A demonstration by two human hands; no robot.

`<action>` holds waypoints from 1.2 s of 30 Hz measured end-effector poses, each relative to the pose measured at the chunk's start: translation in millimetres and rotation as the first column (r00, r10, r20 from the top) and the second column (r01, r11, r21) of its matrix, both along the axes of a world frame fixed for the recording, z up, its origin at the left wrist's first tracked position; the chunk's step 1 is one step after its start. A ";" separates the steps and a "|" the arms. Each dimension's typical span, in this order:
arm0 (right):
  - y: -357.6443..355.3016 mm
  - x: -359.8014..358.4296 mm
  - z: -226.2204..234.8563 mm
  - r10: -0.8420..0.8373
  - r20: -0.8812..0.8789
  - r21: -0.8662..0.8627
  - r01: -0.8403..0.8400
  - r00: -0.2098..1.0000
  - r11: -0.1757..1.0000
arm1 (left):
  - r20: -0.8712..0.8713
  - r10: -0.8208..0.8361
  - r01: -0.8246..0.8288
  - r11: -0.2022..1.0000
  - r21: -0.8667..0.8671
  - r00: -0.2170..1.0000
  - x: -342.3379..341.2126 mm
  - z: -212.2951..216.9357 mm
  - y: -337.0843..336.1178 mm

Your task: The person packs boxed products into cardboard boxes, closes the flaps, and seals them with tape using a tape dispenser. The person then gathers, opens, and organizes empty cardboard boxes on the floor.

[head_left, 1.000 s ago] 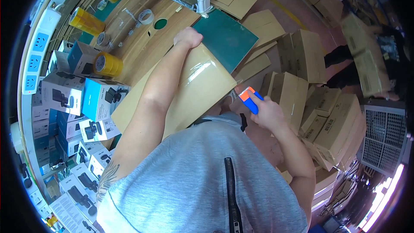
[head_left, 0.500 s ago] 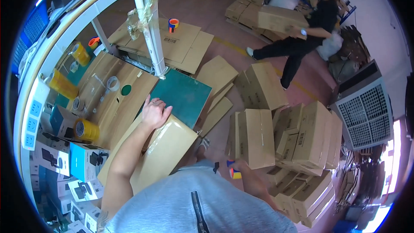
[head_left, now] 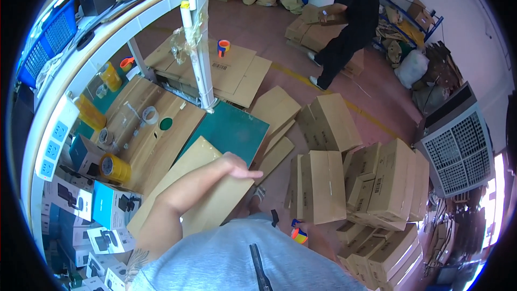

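Plainly, one workbench (head_left: pixel 156 153) with a wood-grain top takes up the left side. One co-worker (head_left: pixel 355 21) in black stands across the floor, and one grey air cooler (head_left: pixel 455 143) is at the right. One tan carton (head_left: pixel 226 205) lies on the bench, just before the person's grey shirt. One white power strip (head_left: pixel 54 143) shows three sockets. Three stacks of yellow tape (head_left: pixel 114 168) sit along the bench, with two single tape rolls (head_left: pixel 149 115) near them. As for grip, the left hand (head_left: pixel 237 166) lies over the carton's far edge, one digit stretched out past it; how the others bend, I cannot tell. The right hand (head_left: pixel 311 230), dim and partly hidden, is closed on one tape dispenser (head_left: pixel 299 235).
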State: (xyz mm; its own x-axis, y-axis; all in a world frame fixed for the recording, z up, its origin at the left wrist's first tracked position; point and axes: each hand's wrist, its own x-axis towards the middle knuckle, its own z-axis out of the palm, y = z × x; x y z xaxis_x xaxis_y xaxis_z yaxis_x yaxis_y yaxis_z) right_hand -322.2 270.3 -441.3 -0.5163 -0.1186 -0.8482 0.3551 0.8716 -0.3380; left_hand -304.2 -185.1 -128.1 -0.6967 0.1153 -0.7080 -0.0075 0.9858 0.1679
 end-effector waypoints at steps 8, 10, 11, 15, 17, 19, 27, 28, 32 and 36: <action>-34.0 -24.9 50.9 -0.027 -0.145 -0.050 0.020 0.989 0.999 | 0.156 0.038 -0.041 0.999 0.015 0.987 -15.0 -3.0 23.9; -34.0 -25.3 49.5 -0.025 -0.173 -0.028 0.020 0.985 0.999 | 0.170 -0.037 0.034 0.999 0.018 0.985 -16.1 -4.6 40.0; -28.7 -22.8 42.9 -0.009 -0.135 0.002 0.010 0.991 1.000 | 0.154 -0.126 0.128 0.992 -0.004 0.980 -15.5 -11.4 44.8; -19.6 -21.1 1.8 0.059 -0.011 0.102 -0.058 0.998 0.993 | 0.311 -0.180 0.254 0.942 -0.217 0.933 -25.1 -22.3 67.8; -29.5 -21.0 13.4 0.046 0.011 0.082 -0.047 0.999 0.996 | 0.491 -0.136 0.383 0.809 -0.446 0.860 -30.5 -33.2 87.6; -40.2 -15.9 34.9 0.027 0.032 0.062 -0.029 0.999 0.998 | 0.442 -0.134 0.391 0.728 -0.563 0.887 -22.9 -60.8 98.5; -31.3 -1.6 29.9 -0.039 -0.187 -0.020 0.036 0.982 0.999 | -0.576 0.351 -0.048 0.879 0.474 0.738 -1.0 -43.2 44.2; -29.8 -2.1 28.7 -0.049 -0.189 -0.023 0.046 0.981 0.999 | -0.673 0.393 -0.058 0.884 0.463 0.627 0.0 -29.9 25.5; -12.6 11.8 25.8 -0.098 0.064 0.023 0.096 0.993 0.995 | -0.645 0.449 -0.645 0.759 -0.090 0.618 23.4 -23.6 -61.5; 7.6 -3.5 -20.3 0.072 -0.189 0.048 -0.064 0.979 0.997 | -0.208 0.498 -0.540 0.759 -0.364 0.841 4.4 2.4 -67.8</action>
State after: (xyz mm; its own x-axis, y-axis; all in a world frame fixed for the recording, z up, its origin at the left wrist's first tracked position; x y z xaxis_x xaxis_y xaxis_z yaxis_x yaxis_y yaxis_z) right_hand -325.7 277.9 -461.6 -0.6608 -0.1258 -0.7399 0.2271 0.9061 -0.3569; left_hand -299.7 -252.9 -125.7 -0.6321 -0.5563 -0.5394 -0.5423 0.8148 -0.2049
